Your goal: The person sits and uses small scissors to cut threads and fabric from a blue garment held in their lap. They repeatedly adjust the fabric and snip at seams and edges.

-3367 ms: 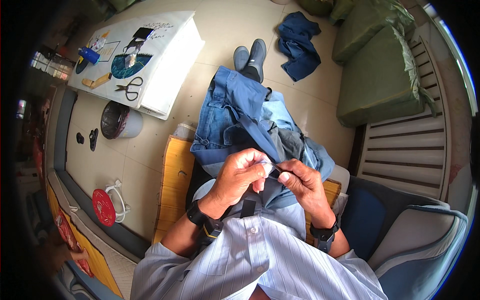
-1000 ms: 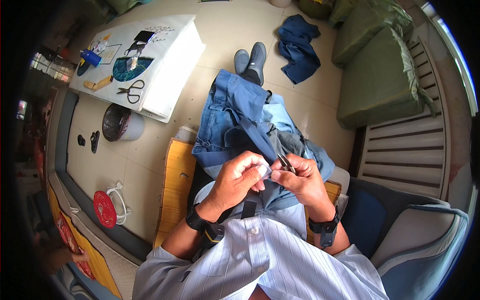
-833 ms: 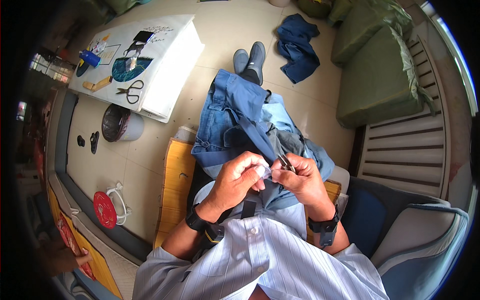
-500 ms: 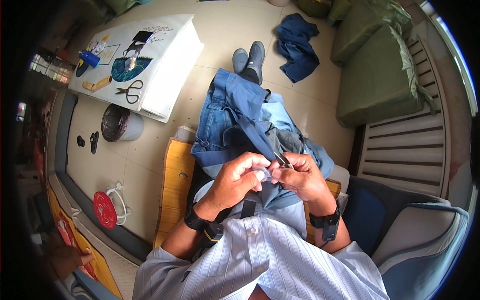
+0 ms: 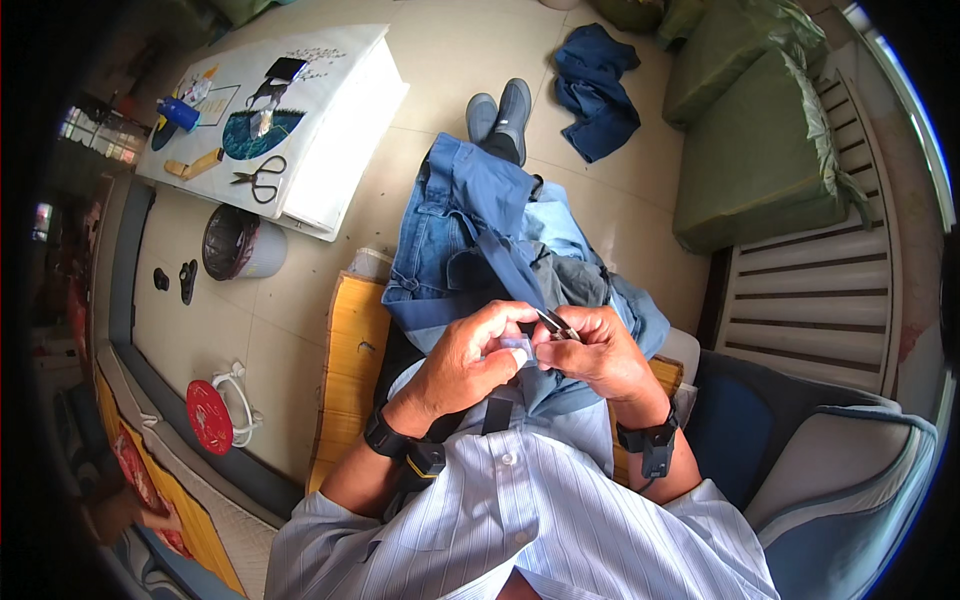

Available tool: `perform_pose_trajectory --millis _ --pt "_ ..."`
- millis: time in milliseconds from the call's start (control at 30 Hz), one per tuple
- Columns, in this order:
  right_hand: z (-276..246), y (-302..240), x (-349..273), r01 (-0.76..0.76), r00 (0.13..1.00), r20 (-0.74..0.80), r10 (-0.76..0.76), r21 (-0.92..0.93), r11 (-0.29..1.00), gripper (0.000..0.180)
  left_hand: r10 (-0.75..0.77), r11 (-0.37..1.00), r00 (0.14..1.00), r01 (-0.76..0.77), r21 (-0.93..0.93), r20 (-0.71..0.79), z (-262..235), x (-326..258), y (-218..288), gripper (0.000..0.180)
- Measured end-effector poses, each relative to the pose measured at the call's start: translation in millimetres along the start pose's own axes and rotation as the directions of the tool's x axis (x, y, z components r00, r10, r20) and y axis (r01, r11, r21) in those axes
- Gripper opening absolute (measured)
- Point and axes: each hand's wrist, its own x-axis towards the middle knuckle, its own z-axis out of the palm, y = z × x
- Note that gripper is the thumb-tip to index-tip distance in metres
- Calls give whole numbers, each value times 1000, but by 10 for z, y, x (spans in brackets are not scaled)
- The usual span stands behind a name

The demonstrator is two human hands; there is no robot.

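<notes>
Over my lap, my left hand pinches a small translucent plastic piece between thumb and fingers; it looks like a little packet. My right hand is closed around small dark snips, their tips pointing up and left. The right fingertips meet the edge of the plastic piece. Blue jeans and other denim and grey cloth drape over my legs just beyond both hands. What the curled fingers cover inside cannot be made out.
On a white table, far left, lie black-handled scissors, a blue bottle and a tan block. A waste bin and red-topped stool stand left. Dark blue trousers lie ahead; green-covered cushions sit right.
The snips have turned slightly in my right hand, and more of the plastic piece shows between my fingers. At the lower left, another person's hand has shifted and blurred.
</notes>
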Motion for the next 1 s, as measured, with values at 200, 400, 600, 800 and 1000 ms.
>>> perform_pose_trajectory --millis 200,400,600,800,1000 --pt "22 36 13 -2 1000 -2 2 3 1000 3 -3 1000 1000 3 -6 -16 16 1 23 47" --pt "-10 72 24 -6 1000 8 7 -16 1000 3 7 1000 1000 -6 9 -8 3 -5 -6 49" --pt "-3 66 29 2 1000 14 -2 -24 1000 3 2 999 1000 -2 41 -3 -13 -9 -33 49" --pt "-3 87 30 -1 1000 4 1 -9 1000 4 -19 999 1000 19 36 0 -12 -9 -22 48" --pt "8 68 25 3 1000 1 -3 -31 1000 2 2 999 1000 -2 47 4 -12 -10 -52 48"
